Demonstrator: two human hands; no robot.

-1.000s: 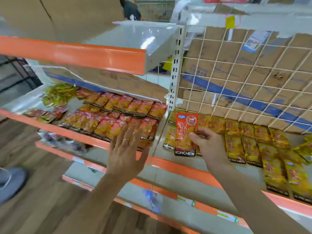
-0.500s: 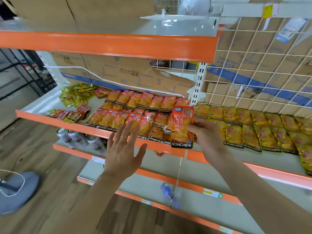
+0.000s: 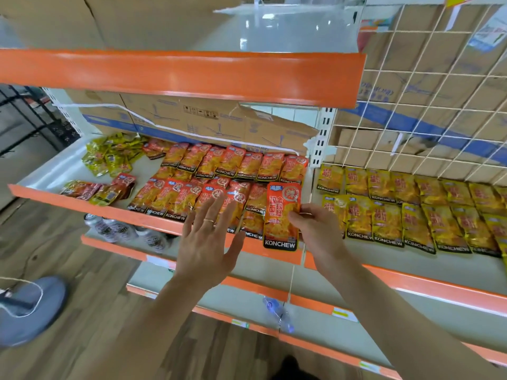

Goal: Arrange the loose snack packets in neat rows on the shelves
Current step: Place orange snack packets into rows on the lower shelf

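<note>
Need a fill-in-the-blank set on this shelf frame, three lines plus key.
1. The red packet pinched by the right hand is branded ____.
2. The open left hand wears a ____.
3. The rows right of the red packet hold ____ packets.
Missing words: KONCHEW; ring; yellow.
</note>
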